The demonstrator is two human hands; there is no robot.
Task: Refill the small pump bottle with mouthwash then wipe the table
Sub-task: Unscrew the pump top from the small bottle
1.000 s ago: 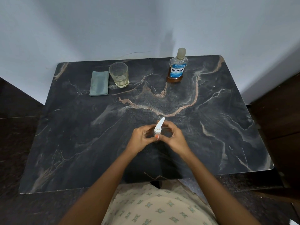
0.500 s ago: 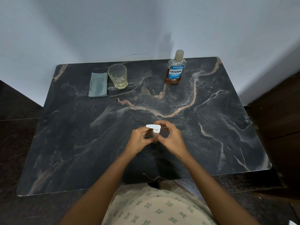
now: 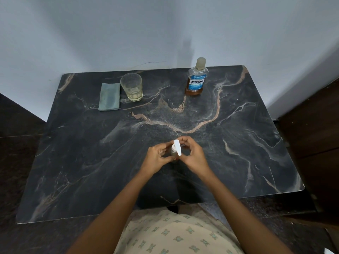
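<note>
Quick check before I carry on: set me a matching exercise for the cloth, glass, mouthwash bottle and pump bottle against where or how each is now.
Things:
1. folded cloth
2. glass
3. mouthwash bottle
4. small pump bottle

States:
a. capped, back right
b. held between left hand and right hand
c. lying flat, back left
d. open-topped, a little pale liquid inside

Pairs: 1-c, 2-d, 3-a, 4-b

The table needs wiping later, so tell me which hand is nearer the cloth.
Left. The left hand holds the pump bottle, with the cloth beyond it to the left. The right hand grips the bottle's other side, farther from the cloth.
</note>
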